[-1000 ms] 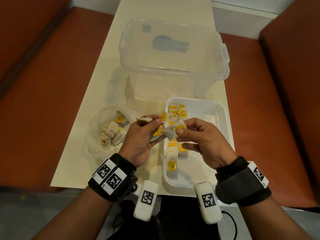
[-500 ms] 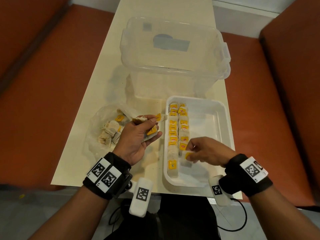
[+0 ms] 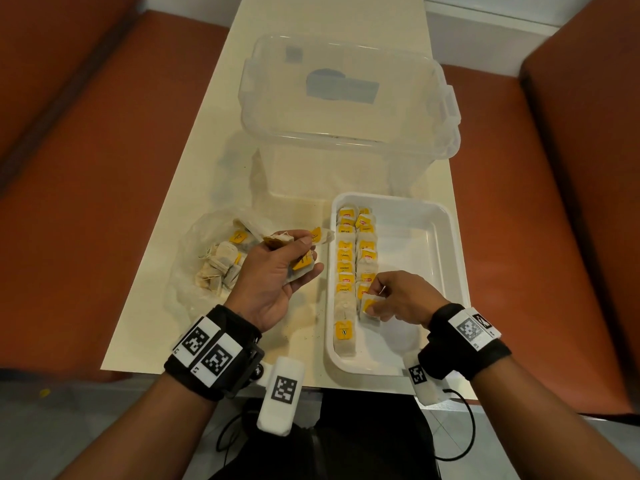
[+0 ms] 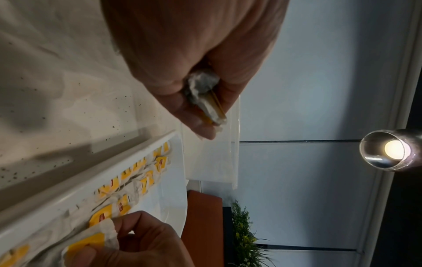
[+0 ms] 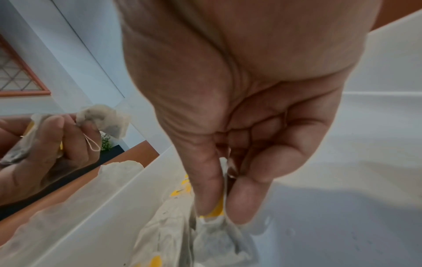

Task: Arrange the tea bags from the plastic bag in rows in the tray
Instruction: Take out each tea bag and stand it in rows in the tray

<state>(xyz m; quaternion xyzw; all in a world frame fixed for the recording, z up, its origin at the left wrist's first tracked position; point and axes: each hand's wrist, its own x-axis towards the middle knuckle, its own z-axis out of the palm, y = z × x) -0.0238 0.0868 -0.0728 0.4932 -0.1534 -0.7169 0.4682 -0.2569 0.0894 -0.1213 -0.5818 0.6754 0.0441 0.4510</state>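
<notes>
A white tray (image 3: 429, 216) lies at the table's near right, with two rows of yellow-tagged tea bags (image 3: 346, 258) along its left side. My right hand (image 3: 375, 299) is low inside the tray and pinches one tea bag (image 3: 369, 308) at the near end of the second row; thumb and finger grip its yellow tag (image 5: 218, 210). My left hand (image 3: 294, 258) hovers left of the tray and grips a bunch of tea bags (image 3: 304, 266), seen as a wad (image 4: 205, 94) between its fingers. The clear plastic bag (image 3: 194, 268) with more tea bags lies at the left.
A large clear plastic box (image 3: 349, 109) stands on the table behind the tray. The cream table (image 3: 311, 36) is narrow, with orange seats (image 3: 86, 168) on both sides. The tray's right half (image 3: 415, 258) holds no tea bags.
My right hand took one tea bag from the bunch in my left hand and carried it down into the tray, to the near end of the second row. The left hand stayed beside the tray.
</notes>
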